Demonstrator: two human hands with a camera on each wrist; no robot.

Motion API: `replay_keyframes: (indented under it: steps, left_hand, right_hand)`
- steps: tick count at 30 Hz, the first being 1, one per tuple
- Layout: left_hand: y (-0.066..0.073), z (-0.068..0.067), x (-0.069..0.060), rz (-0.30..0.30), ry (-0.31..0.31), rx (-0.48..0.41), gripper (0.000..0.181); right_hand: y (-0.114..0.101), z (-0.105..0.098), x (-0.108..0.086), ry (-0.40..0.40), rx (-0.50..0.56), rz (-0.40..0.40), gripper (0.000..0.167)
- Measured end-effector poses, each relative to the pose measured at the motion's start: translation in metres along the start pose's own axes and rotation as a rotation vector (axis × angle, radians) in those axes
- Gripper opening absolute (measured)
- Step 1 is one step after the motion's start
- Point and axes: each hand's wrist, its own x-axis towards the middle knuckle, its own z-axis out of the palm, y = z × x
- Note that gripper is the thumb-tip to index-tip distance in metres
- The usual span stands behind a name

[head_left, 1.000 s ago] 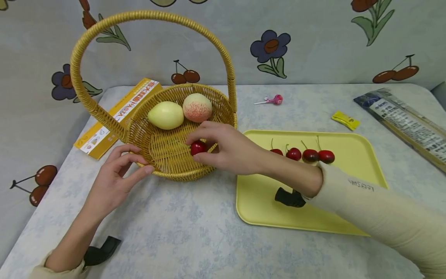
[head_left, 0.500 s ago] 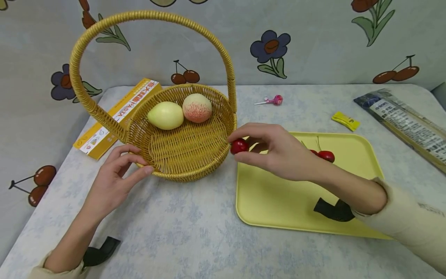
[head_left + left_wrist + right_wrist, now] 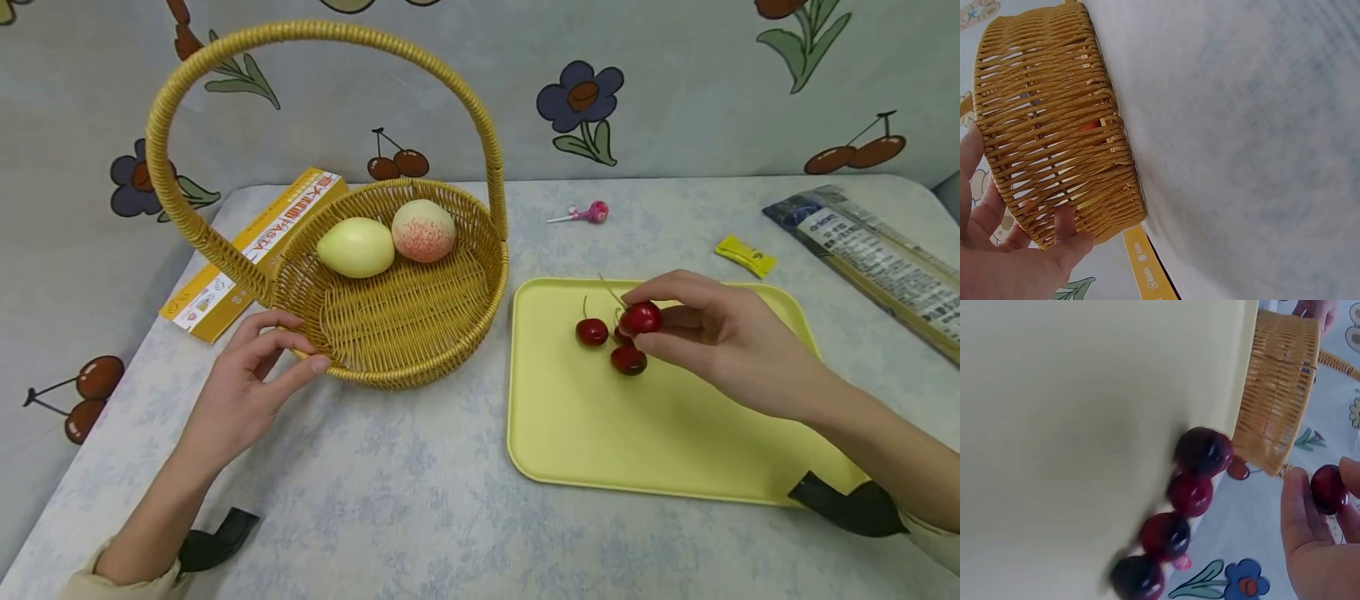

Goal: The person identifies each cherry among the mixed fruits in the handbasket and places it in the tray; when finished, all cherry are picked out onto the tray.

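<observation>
My left hand (image 3: pixel 258 367) holds the near left rim of a woven wicker basket (image 3: pixel 397 379), thumb and fingers at its edge. A pale yellow pear-like fruit (image 3: pixel 356 248) and a peach (image 3: pixel 423 231) lie in the basket. Over the yellow tray (image 3: pixel 600 450), my right hand (image 3: pixel 720 342) pinches a red cherry (image 3: pixel 641 318) between thumb and fingers. One cherry (image 3: pixel 592 332) and another cherry (image 3: pixel 628 360) lie on the tray below, with a third partly behind the held one. The right wrist view shows a row of several cherries (image 3: pixel 1166 536) there.
A pasta box (image 3: pixel 255 250) lies left of and behind the basket, whose tall arched handle (image 3: pixel 322 33) stands upright. Further back are a pink lollipop (image 3: pixel 592 212) and a yellow wrapped candy (image 3: pixel 745 256). A long printed packet (image 3: pixel 862 258) lies at the right.
My right hand has moved right, out of the basket and over the tray, with the cherry still pinched. Its arm uncovers more of the tray. The left hand stays on the rim.
</observation>
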Motion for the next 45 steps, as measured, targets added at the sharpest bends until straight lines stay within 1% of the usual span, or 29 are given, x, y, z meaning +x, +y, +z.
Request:
replay_keyframes:
  steps: [4,9,14,18,27,30,39,45]
  left_hand:
    - [0.0,-0.001,0.0,0.005,0.004,0.001,0.009]
    - [-0.001,-0.001,0.0,0.012,0.006,0.0,0.009]
    - [-0.002,-0.001,0.001,0.008,0.006,0.011,0.01]
    - [-0.002,-0.001,0.001,0.01,0.009,0.009,0.01]
    - [-0.001,0.0,0.0,0.007,0.01,0.009,0.01]
    - [0.0,0.0,0.0,0.003,0.008,0.009,0.01]
    - [0.001,0.001,-0.001,-0.007,0.005,0.009,0.01]
    - [0.001,0.001,-0.002,-0.012,0.004,0.026,0.011]
  right_hand:
    - [0.015,-0.007,-0.012,0.028,-0.087,0.017,0.036]
    - [0.031,-0.009,-0.022,0.048,-0.198,0.034,0.036]
    - [0.04,-0.007,-0.027,0.021,-0.274,0.075,0.036]
    - [0.045,-0.006,-0.029,0.003,-0.314,0.099,0.037]
    - [0.048,-0.005,-0.031,-0.061,-0.339,0.183,0.036]
    - [0.047,-0.004,-0.031,-0.071,-0.357,0.212,0.034]
    - [0.05,-0.004,-0.032,-0.077,-0.387,0.223,0.035]
    - [0.049,-0.005,-0.033,-0.09,-0.389,0.223,0.036]
